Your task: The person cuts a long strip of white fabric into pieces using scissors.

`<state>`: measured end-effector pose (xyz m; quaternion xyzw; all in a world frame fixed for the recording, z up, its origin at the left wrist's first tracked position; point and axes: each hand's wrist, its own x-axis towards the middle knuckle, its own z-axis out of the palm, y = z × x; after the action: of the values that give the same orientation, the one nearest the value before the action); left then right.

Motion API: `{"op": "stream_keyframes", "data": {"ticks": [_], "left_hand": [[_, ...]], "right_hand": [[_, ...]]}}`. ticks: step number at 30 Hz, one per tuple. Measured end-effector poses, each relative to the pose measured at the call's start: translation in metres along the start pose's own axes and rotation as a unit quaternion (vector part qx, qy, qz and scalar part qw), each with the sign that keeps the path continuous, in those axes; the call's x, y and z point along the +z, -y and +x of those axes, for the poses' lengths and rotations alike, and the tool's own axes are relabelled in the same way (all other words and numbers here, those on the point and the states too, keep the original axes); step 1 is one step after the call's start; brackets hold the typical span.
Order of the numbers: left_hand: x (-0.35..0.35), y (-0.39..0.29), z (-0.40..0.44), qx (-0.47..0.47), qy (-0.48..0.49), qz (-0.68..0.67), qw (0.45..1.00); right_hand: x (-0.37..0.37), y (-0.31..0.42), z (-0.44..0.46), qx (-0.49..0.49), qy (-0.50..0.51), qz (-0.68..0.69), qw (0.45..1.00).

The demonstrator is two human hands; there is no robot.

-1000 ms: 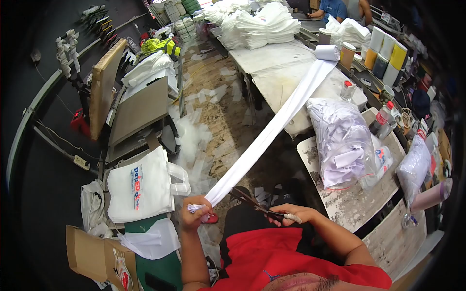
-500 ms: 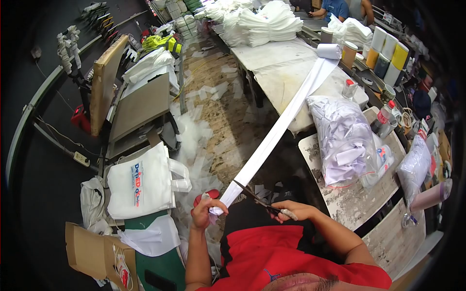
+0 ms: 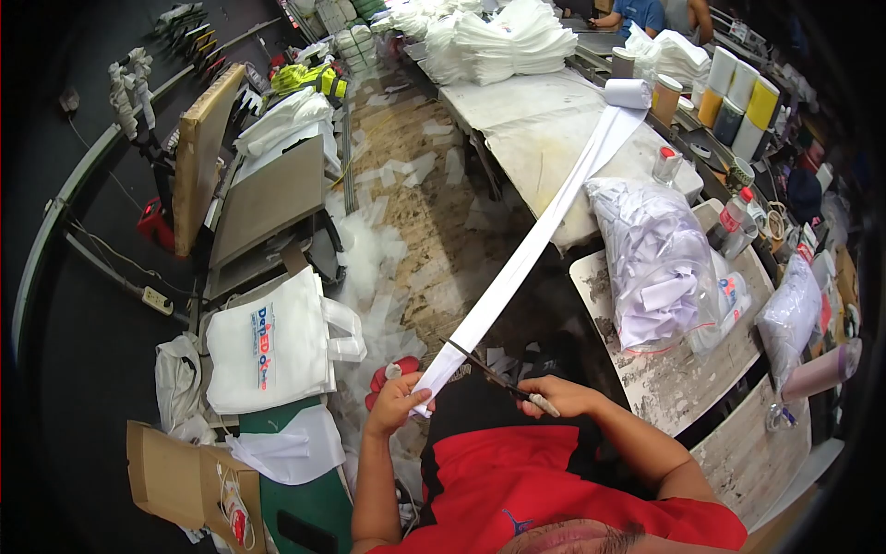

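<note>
A long white fabric strip [image 3: 524,258] runs taut from a roll [image 3: 628,93] on the far table down toward my lap. My left hand [image 3: 397,403] is closed around the strip's near end, thumb on top. My right hand [image 3: 556,397] grips the handles of dark scissors [image 3: 491,371], which have pale wrapping on one handle. Their blades reach across the strip just beyond my left hand; whether they have cut into it I cannot tell. The red shoe-like item [image 3: 392,374] shows behind my left hand.
A clear bag of white cloth pieces [image 3: 646,268] sits on the worn board at right. Stacked white fabric [image 3: 503,42] covers the far table. Printed white tote bags [image 3: 268,346] and an open cardboard box [image 3: 166,471] are at left. Scraps litter the floor [image 3: 406,194]. People sit far back.
My left hand has shifted slightly to the right, and the strip's bunched end now lies flatter in its grip. The scissor blades have moved slightly up and remain across the strip.
</note>
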<state>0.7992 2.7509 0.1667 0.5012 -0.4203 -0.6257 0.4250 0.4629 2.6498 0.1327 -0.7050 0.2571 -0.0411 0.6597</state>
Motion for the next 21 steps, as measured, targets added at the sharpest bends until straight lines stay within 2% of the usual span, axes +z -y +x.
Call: {"op": "stream_keyframes", "data": {"ticks": [6, 12, 15, 18, 21], "left_hand": [[-0.004, 0.016, 0.003, -0.03, 0.023, 0.023, 0.999], [-0.003, 0.025, 0.007, -0.022, 0.022, 0.068, 0.997], [-0.006, 0.03, 0.006, -0.028, 0.03, 0.046, 0.998], [-0.007, 0.031, 0.004, -0.031, 0.033, 0.048, 0.998], [-0.007, 0.031, 0.003, -0.035, 0.033, 0.044, 0.998]], "right_hand": [[0.001, 0.006, -0.001, 0.0, -0.009, 0.021, 1.0], [-0.001, 0.003, 0.0, 0.001, -0.013, 0.011, 1.0], [0.0, 0.003, 0.0, -0.006, -0.022, 0.015, 1.0], [-0.001, 0.005, 0.0, 0.003, -0.016, -0.007, 1.0], [-0.001, 0.007, 0.0, -0.034, -0.04, -0.08, 0.995]]}}
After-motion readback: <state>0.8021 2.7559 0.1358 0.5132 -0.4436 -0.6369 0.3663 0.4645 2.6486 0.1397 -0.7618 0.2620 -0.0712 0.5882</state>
